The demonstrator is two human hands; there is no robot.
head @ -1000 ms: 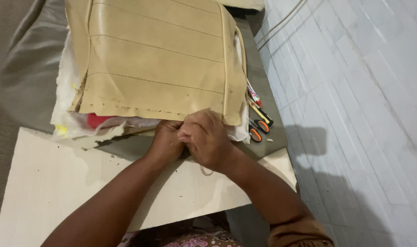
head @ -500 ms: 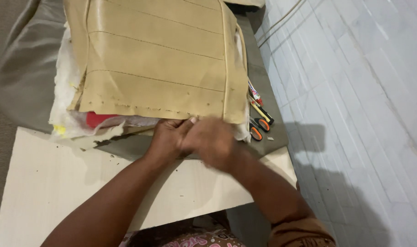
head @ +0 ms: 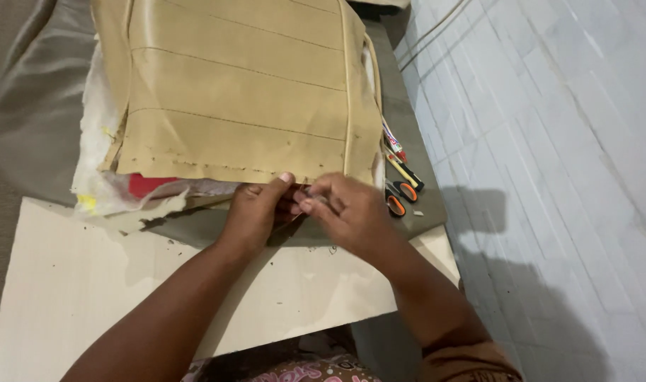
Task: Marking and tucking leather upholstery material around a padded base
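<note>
Tan stitched cover [head: 238, 92] lay spread across the far part of the bench [head: 415, 141], seams running crosswise, its ragged near hem just beyond both hands. Rested on a layer of white padding [head: 96, 170], with a scrap of red [head: 147, 185] and a spot of yellow [head: 87, 203] showing underneath at the left corner.

Left hand [head: 255, 212] reached in from the lower left, forearm stretched diagonally over the pale board [head: 75, 283], wrist straight, knuckles up. Thumb lifted to touch the hem; remaining fingers [head: 248, 191] curled down and inward toward the other hand. Could not tell whether anything was pinched inside.

Right hand [head: 347, 209] came in from the lower right, forearm angled across the board's corner, brown sleeve [head: 464, 361] bunched at the elbow. Fingers [head: 316, 201] bent and drawn close together, tips meeting the left hand just under the hem, apparently nipping something small and thin; too tiny to make out.

Orange-handled scissors [head: 397, 198] lay just beside the right hand, with several markers [head: 401, 159] lined up along the cover's right edge. Grey fabric [head: 25, 106] draped to the left; pale tiled floor [head: 549, 141] on the right.
</note>
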